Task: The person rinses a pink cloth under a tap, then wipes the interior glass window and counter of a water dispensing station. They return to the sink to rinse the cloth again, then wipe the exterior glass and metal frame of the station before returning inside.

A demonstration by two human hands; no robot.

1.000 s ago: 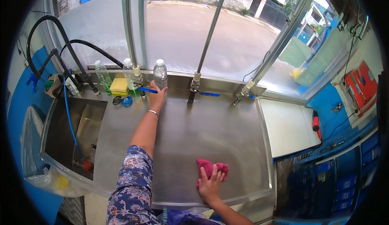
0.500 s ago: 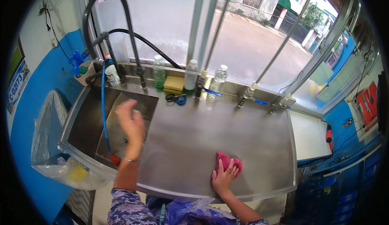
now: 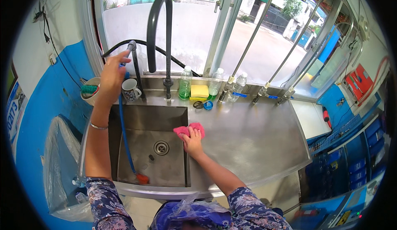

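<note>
My left hand (image 3: pixel 111 74) is raised at the far left of the sink, fingers curled at a blue tap handle (image 3: pixel 126 73) beneath a grey pipe (image 3: pixel 131 47). Part of that handle is hidden behind the hand. My right hand (image 3: pixel 192 142) presses a bunched pink cloth (image 3: pixel 180 130) on the steel counter (image 3: pixel 252 134), just beside the sink's right edge. In the steel sink (image 3: pixel 140 118) hangs a blue hose (image 3: pixel 123 126) with an orange end (image 3: pixel 142 178), near the round drain (image 3: pixel 161 147).
Behind the sink rise a black gooseneck spout (image 3: pixel 168 43) and a patterned mug (image 3: pixel 130 90). Along the back ledge stand a green-liquid bottle (image 3: pixel 185 84), a yellow sponge (image 3: pixel 199 92) and a clear bottle (image 3: pixel 239 87). A plastic bag (image 3: pixel 62 163) hangs left of the sink.
My left hand has gone from above the sink up to the tap handle. My right hand has slid the pink cloth left and farther back, to the sink's edge. The view has shifted left.
</note>
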